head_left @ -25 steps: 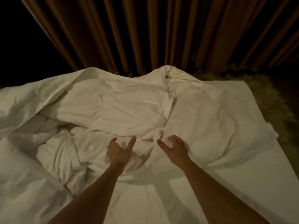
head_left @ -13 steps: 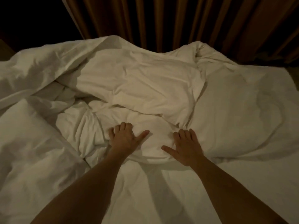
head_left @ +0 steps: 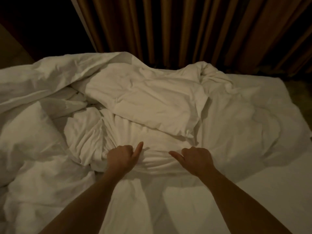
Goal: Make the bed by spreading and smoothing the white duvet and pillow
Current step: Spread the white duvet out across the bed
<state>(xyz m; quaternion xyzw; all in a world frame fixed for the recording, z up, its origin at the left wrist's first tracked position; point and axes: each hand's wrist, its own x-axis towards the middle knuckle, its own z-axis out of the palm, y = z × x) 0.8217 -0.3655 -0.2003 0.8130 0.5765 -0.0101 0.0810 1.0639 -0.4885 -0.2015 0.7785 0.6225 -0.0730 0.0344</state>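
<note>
A rumpled white duvet (head_left: 152,105) lies bunched across the middle of the bed, folded over itself. My left hand (head_left: 122,157) grips a gathered fold at the duvet's near edge, fingers curled under and thumb sticking up. My right hand (head_left: 196,159) grips the same near edge a little to the right, thumb pointing left. A white pillow (head_left: 25,132) lies at the left, partly under loose folds. The bare white sheet (head_left: 253,200) shows at the near right.
Brown pleated curtains (head_left: 185,27) hang just behind the far side of the bed. Dark floor (head_left: 300,98) shows past the bed's right edge. More white bedding (head_left: 42,191) is heaped at the near left.
Both hands went from flat on the duvet to curled round its near edge, bunching the fabric. The view has tilted up slightly, showing more curtain.
</note>
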